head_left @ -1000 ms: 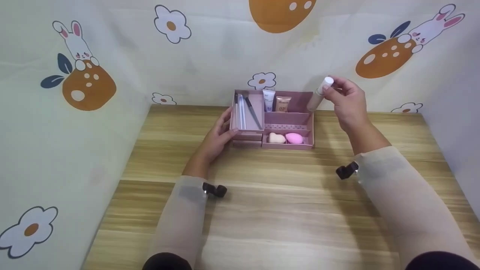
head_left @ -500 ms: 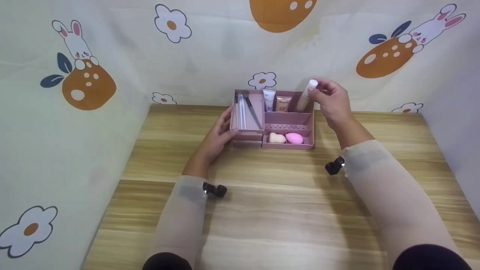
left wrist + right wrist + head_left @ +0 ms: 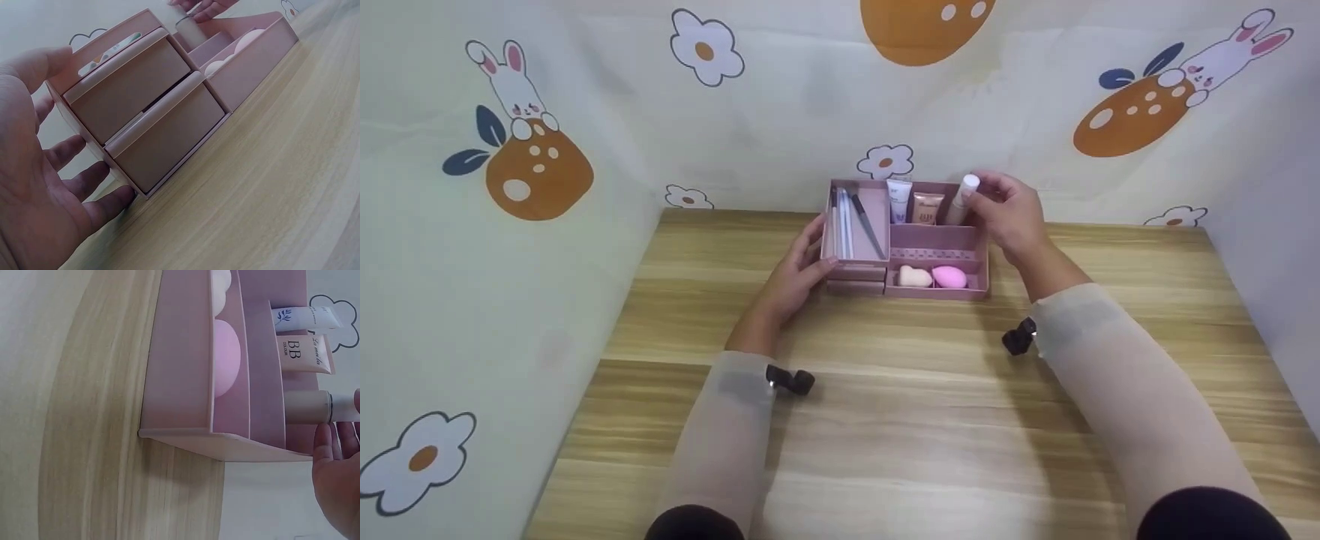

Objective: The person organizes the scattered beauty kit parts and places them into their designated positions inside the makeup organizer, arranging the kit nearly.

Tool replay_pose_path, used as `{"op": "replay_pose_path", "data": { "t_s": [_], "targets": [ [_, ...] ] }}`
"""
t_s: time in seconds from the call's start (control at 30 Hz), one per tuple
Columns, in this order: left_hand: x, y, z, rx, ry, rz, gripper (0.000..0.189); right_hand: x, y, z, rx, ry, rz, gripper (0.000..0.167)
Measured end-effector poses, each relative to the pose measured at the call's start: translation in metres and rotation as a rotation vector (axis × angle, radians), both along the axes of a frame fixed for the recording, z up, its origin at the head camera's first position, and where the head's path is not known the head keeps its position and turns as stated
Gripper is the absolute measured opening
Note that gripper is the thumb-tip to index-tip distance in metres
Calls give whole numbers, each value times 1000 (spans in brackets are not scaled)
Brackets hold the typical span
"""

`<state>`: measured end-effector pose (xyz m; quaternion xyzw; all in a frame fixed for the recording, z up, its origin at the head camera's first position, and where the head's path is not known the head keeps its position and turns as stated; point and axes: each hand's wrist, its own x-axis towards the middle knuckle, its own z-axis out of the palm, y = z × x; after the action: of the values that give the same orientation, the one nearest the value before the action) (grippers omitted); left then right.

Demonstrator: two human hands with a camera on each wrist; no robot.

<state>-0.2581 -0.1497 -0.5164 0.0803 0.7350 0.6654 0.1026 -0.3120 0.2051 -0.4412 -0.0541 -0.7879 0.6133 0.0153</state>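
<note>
A pink makeup organizer (image 3: 937, 295) stands on the table against the back wall. My right hand (image 3: 1014, 217) grips the white cap of a beige foundation bottle (image 3: 958, 210), whose lower end is inside the right part of the back compartment. In the right wrist view the foundation bottle (image 3: 306, 407) sits beside a BB cream tube (image 3: 304, 354) and a white tube (image 3: 304, 318). My left hand (image 3: 793, 279) rests against the organizer's left side, its thumb by the front upper corner. In the left wrist view the fingers (image 3: 90, 180) touch the side wall.
Several slim pens or brushes (image 3: 844, 225) lie in the organizer's upper left tray. A cream sponge (image 3: 913, 277) and a pink sponge (image 3: 949, 277) sit in the front compartment. Two drawers (image 3: 132, 84) are below the tray. A patterned cloth (image 3: 780, 120) hangs behind.
My right hand has moved left and down, bringing the foundation bottle from above the organizer's right edge into the back compartment. The left hand has stayed in place.
</note>
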Motion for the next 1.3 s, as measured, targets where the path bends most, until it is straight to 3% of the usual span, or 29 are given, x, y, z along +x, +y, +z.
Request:
{"op": "replay_pose_path", "data": {
  "t_s": [0.4,0.67,0.97,1.3],
  "targets": [
    [1,0,0,-3,4,10,76,3,-10,-4,240,-30,67,40],
    [0,0,0,8,6,-2,79,3,-14,-5,329,-23,89,39],
    [-1,0,-4,67,62,-21,74,7,-11,-4,238,-34,72,45],
    [-1,0,-4,54,67,-15,75,16,3,5,113,5,44,40]
  ]
}}
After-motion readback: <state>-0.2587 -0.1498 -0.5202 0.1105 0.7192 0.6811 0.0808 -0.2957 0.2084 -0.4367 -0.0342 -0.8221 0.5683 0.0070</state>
